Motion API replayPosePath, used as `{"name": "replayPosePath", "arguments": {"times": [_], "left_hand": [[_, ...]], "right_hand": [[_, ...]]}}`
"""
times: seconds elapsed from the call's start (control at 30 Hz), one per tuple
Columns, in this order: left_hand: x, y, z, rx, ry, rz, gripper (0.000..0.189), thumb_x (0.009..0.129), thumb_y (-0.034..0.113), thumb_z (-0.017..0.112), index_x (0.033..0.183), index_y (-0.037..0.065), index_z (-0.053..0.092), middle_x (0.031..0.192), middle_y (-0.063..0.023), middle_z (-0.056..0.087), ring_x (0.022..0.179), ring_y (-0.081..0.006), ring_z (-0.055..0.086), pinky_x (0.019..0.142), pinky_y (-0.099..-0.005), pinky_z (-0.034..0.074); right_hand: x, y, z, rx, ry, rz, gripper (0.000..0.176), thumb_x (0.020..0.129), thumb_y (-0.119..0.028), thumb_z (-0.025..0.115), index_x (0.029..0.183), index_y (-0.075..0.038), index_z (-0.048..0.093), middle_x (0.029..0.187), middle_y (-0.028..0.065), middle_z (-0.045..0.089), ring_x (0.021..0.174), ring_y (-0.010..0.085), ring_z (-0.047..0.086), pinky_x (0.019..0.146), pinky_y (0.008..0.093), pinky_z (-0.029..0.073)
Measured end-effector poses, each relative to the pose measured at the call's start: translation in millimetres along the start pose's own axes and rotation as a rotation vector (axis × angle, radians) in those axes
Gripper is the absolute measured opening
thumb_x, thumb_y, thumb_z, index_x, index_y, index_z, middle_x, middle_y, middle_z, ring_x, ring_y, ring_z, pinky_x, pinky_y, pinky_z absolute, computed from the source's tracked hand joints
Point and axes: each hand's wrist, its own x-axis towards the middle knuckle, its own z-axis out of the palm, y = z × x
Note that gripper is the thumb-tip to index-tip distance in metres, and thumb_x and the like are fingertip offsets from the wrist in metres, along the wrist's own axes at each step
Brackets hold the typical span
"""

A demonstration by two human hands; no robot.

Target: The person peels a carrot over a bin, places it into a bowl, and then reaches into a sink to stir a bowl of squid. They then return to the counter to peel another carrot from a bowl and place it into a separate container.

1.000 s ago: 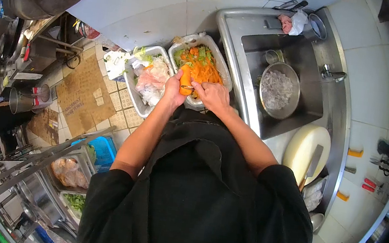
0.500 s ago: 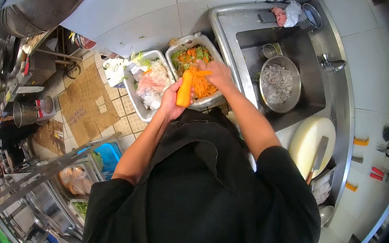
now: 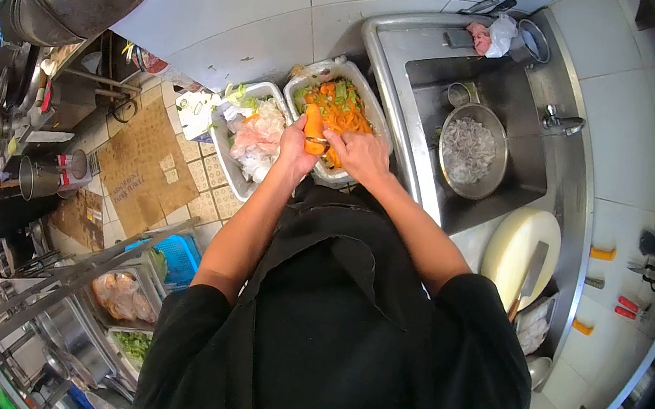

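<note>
Carrot sits clamped in the left hand, over the near part of the tray of orange shreds. The right hand grips a peeler against it. Long, light strokes away from the fingers, over the tray, likely work best.

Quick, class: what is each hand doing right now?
Left hand: closed, holding the carrot.
Right hand: closed on a small peeler against the carrot.

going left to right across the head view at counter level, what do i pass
cardboard sheet → tray of scraps → left hand gripping the carrot → right hand holding a peeler → metal bowl → round cutting board
</note>
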Motion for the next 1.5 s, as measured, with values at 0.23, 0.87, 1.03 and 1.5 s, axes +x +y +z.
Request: {"name": "replayPosePath", "arguments": {"times": [0.23, 0.87, 1.03, 1.5], "left_hand": [[-5.0, -5.8, -3.1, 0.015, 0.002, 0.011, 0.031, 0.100, 0.031, 0.037, 0.109, 0.006, 0.052, 0.089, -0.0112, 0.058, 0.080, -0.0251, 0.056, 0.072, -0.0410, 0.048], [-1.9, 5.9, -10.7, 0.048, -0.035, 0.023, 0.029, 0.101, 0.031, 0.039, 0.110, 0.005, 0.051, 0.089, -0.0095, 0.057, 0.076, -0.0231, 0.056, 0.064, -0.0382, 0.049], [-17.9, -0.7, 3.9, 0.063, 0.022, 0.046, 0.029, 0.101, 0.029, 0.038, 0.111, 0.006, 0.051, 0.089, -0.0092, 0.057, 0.077, -0.0232, 0.056, 0.063, -0.0378, 0.049], [-44.8, 6.8, -3.4, 0.286, -0.082, -0.001, 0.035, 0.098, 0.035, 0.045, 0.115, 0.004, 0.050, 0.091, -0.0106, 0.058, 0.075, -0.0221, 0.058, 0.061, -0.0368, 0.051]], "right_hand": [[-6.5, 4.0, 8.0, 0.011, -0.045, 0.001, 0.066, 0.093, -0.057, 0.041, 0.068, -0.003, 0.069, 0.066, 0.0208, 0.064, 0.066, 0.0393, 0.064, 0.062, 0.0485, 0.049], [-0.1, -5.2, -4.1, 0.015, -0.080, 0.071, 0.070, 0.091, -0.060, 0.040, 0.067, -0.002, 0.069, 0.070, 0.0207, 0.066, 0.070, 0.0382, 0.066, 0.066, 0.0481, 0.050], [-11.9, -0.6, 7.7, 0.018, -0.039, 0.035, 0.069, 0.092, -0.058, 0.041, 0.063, -0.002, 0.068, 0.067, 0.0203, 0.065, 0.067, 0.0378, 0.065, 0.065, 0.0478, 0.050], [57.5, 31.6, -9.4, 0.046, -0.037, 0.379, 0.071, 0.092, -0.060, 0.035, 0.082, -0.001, 0.072, 0.084, 0.0264, 0.066, 0.085, 0.0416, 0.064, 0.079, 0.0498, 0.048]]}}
